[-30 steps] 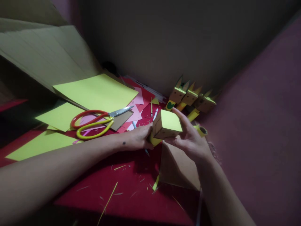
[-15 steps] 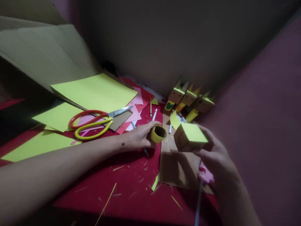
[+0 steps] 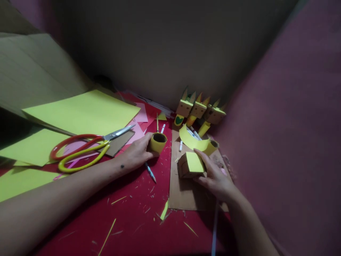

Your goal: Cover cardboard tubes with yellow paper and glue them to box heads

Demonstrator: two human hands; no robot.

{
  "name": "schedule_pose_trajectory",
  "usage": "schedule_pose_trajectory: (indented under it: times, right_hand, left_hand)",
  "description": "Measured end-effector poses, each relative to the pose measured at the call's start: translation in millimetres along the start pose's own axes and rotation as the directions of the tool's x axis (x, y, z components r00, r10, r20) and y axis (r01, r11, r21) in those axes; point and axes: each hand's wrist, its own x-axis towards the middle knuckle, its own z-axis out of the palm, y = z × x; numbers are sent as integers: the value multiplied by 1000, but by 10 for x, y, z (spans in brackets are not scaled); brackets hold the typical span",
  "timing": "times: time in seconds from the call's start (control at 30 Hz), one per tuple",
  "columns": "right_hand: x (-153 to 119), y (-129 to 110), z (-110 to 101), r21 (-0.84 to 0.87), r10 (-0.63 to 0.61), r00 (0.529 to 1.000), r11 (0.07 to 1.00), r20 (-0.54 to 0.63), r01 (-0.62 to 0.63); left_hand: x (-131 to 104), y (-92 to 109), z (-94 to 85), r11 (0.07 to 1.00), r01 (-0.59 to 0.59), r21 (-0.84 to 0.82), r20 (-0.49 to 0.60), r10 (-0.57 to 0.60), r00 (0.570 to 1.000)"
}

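My left hand (image 3: 139,151) is closed around a yellow paper-covered cardboard tube (image 3: 158,145), its dark open end facing up. With my right hand (image 3: 217,179) I grip a small cardboard box (image 3: 186,167) with a yellow paper top, low over the flat cardboard sheet (image 3: 178,197); whether the two touch, I cannot tell. Just beyond my right fingers lies another tube (image 3: 214,145) beside a curling yellow paper strip (image 3: 195,140). A light-blue patterned pencil (image 3: 150,173) lies near my left hand. Large scissors (image 3: 82,149) with red and yellow handles rest left of it, blades apart.
Several box-headed figures (image 3: 198,108) with pointed ears stand at the back by the wall. Yellow sheets (image 3: 85,110) and pink paper (image 3: 140,112) cover the left side. Markers (image 3: 180,145) lie on the cardboard, and paper scraps (image 3: 164,210) litter the red surface.
My right hand has lowered the box toward the cardboard sheet, uncovering the tube behind it. My left hand still holds its tube. The whole view has shifted, so things appear further left.
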Motion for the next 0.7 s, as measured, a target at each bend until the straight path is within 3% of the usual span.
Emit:
schedule_pose_trajectory:
  times: [0.2, 0.3, 0.43, 0.5, 0.57, 0.7]
  right_hand:
    - [-105, 58, -85, -5, -173, 980, 985, -97, 173]
    - [-105, 152, -230, 7, -86, 965, 996, -247, 91]
    - [108, 342, -441, -93, 35, 871, 991, -490, -92]
    - [278, 415, -505, -204, 53, 869, 963, -492, -174]
    - [439, 449, -524, -245, 49, 868, 950, -494, -194]
    - [625, 440, -476, -290, 37, 888, 938, -458, -189]
  left_hand:
    - [9, -13, -17, 998, -30, 54, -6, 30, 1000]
    - [28, -23, -41, 996, -68, 65, -3, 68, 998]
    - [-29, 96, -109, 958, -165, 233, -75, 187, 979]
    - [-98, 185, -111, 890, -277, 362, -147, 348, 926]
    - [-179, 259, -74, 809, -403, 427, -184, 514, 838]
    - [-309, 329, 45, 610, -573, 548, -109, 731, 674]
